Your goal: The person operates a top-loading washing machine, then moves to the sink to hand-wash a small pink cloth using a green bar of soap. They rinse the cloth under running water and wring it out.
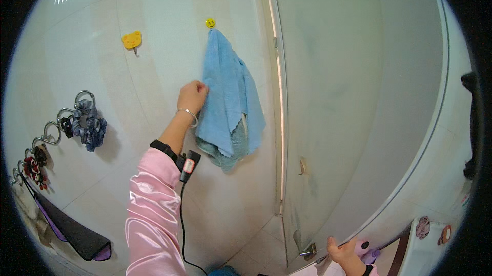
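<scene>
A light blue towel (225, 84) hangs from a yellow smiley-face hook (210, 23) on the tiled wall. My left hand (193, 95) has its fingers curled together at the towel's left edge, seeming to pinch the cloth. Behind the blue layer shows a grey-green cloth (215, 157), partly covered. Low on the right, my right hand (343, 253) grips the edge of a frosted glass door (346, 103), thumb on the near face. A metal bracelet (190, 116) and a strapped black device (189, 166) with a cable sit on my left wrist.
An orange bear-shaped hook (132, 40) is left of the towel. A row of metal rings (52, 132) carries scrunchies (88, 124) and a dark cloth (73, 226). At lower right is a white shelf or counter (426, 249) holding hair ties; purple bottles (369, 256) stand beyond the door.
</scene>
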`<state>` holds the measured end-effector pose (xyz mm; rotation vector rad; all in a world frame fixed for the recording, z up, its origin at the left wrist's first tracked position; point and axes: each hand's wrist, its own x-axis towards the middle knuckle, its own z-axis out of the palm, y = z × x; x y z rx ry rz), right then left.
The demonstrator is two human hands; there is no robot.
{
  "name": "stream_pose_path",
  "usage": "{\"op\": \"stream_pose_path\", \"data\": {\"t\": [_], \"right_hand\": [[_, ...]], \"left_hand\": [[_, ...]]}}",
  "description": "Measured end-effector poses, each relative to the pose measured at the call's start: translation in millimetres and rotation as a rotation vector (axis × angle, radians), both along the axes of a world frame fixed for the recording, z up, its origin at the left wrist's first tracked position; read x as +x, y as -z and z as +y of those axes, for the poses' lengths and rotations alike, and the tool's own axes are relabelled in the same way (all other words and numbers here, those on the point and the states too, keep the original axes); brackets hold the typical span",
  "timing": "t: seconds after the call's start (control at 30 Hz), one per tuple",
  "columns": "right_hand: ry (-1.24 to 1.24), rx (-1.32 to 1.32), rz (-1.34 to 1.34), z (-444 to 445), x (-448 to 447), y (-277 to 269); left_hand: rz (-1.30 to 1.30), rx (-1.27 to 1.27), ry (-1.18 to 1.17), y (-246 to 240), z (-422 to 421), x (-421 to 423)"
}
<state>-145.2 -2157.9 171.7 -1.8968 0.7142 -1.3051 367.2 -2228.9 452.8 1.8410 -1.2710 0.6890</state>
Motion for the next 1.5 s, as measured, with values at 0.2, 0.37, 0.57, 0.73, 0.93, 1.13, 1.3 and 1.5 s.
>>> {"op": "stream_pose_path", "data": {"t": [0.2, 0.37, 0.57, 0.73, 0.93, 1.13, 1.3, 1.5], "right_hand": [[-0.069, 0.008, 0.047, -11.1, -12.7, 9.7], [-0.129, -0.169, 0.275, -19.9, -17.4, 16.7], [-0.226, -0.521, 0.187, -28.8, 9.5, 32.1], [-0.315, -0.195, 0.167, -16.1, 27.9, 60.9], [0.169, 0.114, 0.216, 38.8, 79.0, 49.3], [0.17, -0.718, -0.266, 127.7, 136.6, -51.5], [-0.899, -0.46, 0.053, 269.1, 222.4, -38.4], [-1.643, -0.459, 0.15, 508.8, 342.5, -13.0]], "left_hand": [[0.187, -0.831, 0.611, -86.7, 20.8, -42.2], [-0.444, -0.913, 0.267, -95.1, 120.3, -78.8], [-0.245, -0.5, 0.027, -5.6, 255.7, -123.9], [0.362, -0.094, 0.033, 57.2, 320.7, -140.2], [0.433, 0.088, -0.178, 81.6, 472.5, -135.5], [0.726, 0.091, -0.311, 113.2, 620.8, -145.1], [0.933, -0.325, -0.305, 191.2, 681.4, -160.0], [1.415, -0.838, -0.286, 227.6, 787.5, -136.3]]}}
